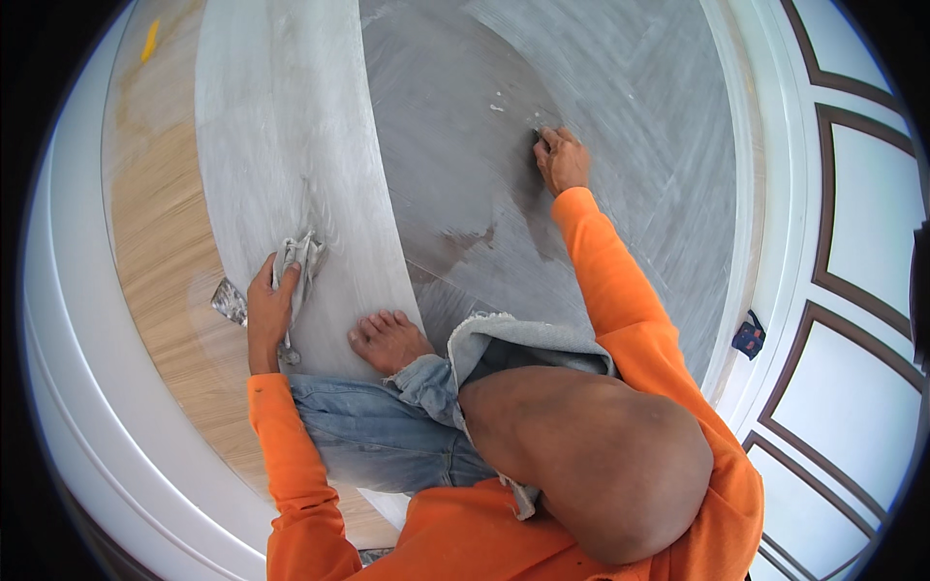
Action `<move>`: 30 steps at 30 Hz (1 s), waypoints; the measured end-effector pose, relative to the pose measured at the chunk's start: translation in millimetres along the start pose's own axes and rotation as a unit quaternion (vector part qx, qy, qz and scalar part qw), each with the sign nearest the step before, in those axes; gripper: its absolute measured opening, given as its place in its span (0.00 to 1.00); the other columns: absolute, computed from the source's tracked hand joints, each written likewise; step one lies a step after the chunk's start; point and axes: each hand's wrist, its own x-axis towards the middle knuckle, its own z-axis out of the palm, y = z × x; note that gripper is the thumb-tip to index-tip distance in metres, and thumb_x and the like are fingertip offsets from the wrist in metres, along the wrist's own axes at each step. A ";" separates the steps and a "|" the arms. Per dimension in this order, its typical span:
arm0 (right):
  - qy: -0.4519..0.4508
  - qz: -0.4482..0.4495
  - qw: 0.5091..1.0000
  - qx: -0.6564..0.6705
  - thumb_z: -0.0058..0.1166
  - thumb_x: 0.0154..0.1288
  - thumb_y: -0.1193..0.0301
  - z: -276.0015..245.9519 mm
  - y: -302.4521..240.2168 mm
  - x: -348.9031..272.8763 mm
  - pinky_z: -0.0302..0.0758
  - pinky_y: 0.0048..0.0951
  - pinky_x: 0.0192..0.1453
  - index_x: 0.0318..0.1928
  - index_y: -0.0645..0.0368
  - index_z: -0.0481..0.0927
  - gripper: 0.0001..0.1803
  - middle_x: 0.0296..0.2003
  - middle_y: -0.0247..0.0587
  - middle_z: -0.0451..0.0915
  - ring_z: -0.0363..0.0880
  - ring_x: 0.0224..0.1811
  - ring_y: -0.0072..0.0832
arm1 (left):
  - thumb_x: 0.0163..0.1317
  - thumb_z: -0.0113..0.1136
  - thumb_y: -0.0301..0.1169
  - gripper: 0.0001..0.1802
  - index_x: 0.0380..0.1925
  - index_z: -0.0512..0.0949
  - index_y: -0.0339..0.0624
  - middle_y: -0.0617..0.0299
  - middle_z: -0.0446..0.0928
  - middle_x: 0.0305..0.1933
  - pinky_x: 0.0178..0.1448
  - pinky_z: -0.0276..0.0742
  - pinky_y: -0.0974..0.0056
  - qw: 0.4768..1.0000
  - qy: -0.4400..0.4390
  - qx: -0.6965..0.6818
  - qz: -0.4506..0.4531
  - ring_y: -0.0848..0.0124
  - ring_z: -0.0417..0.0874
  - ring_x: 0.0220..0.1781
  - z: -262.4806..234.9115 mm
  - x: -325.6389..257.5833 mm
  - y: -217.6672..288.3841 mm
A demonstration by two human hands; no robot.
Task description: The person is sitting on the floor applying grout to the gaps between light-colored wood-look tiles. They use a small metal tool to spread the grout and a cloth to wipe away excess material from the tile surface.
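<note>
My left hand point(272, 302) is closed around a crumpled, dirty white rag point(302, 256) and rests on the pale grey panel point(281, 116). Just left of its wrist lies a smeared, shiny flat piece point(230, 301), partly hidden by the hand; its kind is unclear. Farther out, my right hand point(562, 160) presses its pinched fingers to the grey wood-patterned surface point(639, 145). A small dark thing shows at those fingertips, too covered to name. Around them spreads a darker, smeared patch point(455, 107) with a few white specks.
My bare foot point(390, 341) stands on the pale panel, with my bent knee point(601, 455) close in front. Light wood boards point(165, 232) run along the left. On the right are a white ledge bearing a small dark blue item point(749, 335) and a wall with brown-framed panels point(872, 194).
</note>
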 end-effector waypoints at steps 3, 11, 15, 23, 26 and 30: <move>0.003 0.025 1.000 0.002 0.60 0.67 0.68 -2.4 6.3 5.4 0.82 0.51 0.52 0.51 0.55 0.89 0.14 0.41 0.50 0.84 0.86 0.46 0.52 | 0.77 0.62 0.42 0.27 0.64 0.80 0.29 0.46 0.88 0.54 0.63 0.78 0.60 1.000 -0.006 0.014 0.001 0.62 0.87 0.55 0.9 0.1 8.6; 0.006 0.028 0.999 0.015 0.60 0.67 0.68 0.8 5.9 3.2 0.83 0.50 0.53 0.49 0.55 0.90 0.13 0.44 0.51 0.85 0.86 0.48 0.54 | 0.76 0.62 0.44 0.31 0.66 0.79 0.26 0.43 0.87 0.56 0.66 0.77 0.59 0.999 0.009 0.035 0.004 0.60 0.86 0.58 1.4 2.2 -2.0; -0.006 0.012 1.000 0.016 0.60 0.67 0.68 2.2 -3.5 -0.4 0.83 0.50 0.53 0.49 0.55 0.90 0.13 0.43 0.51 0.85 0.86 0.48 0.54 | 0.76 0.63 0.43 0.31 0.66 0.78 0.25 0.44 0.87 0.57 0.66 0.77 0.59 1.000 0.003 0.013 -0.004 0.61 0.86 0.58 0.8 2.0 -2.8; 0.011 0.040 0.999 0.015 0.61 0.66 0.68 2.7 -6.8 -3.3 0.82 0.50 0.54 0.48 0.56 0.90 0.13 0.44 0.52 0.86 0.86 0.47 0.54 | 0.76 0.63 0.42 0.29 0.65 0.80 0.28 0.46 0.88 0.55 0.65 0.77 0.60 0.999 0.022 0.029 -0.011 0.62 0.86 0.57 3.0 0.1 1.0; 0.022 0.078 0.996 0.023 0.61 0.66 0.68 1.6 -1.1 -1.8 0.82 0.50 0.56 0.47 0.58 0.90 0.13 0.44 0.52 0.87 0.86 0.48 0.54 | 0.76 0.64 0.44 0.31 0.66 0.79 0.27 0.44 0.87 0.57 0.66 0.77 0.59 1.000 0.011 0.025 -0.007 0.59 0.86 0.59 2.4 3.9 -4.5; 0.012 0.073 0.996 0.052 0.60 0.66 0.68 4.8 -8.5 -6.6 0.81 0.50 0.59 0.47 0.60 0.90 0.14 0.48 0.54 0.88 0.86 0.51 0.54 | 0.75 0.64 0.45 0.35 0.68 0.76 0.23 0.40 0.86 0.60 0.69 0.76 0.58 0.999 0.002 0.030 -0.016 0.55 0.86 0.62 -1.1 7.2 -13.9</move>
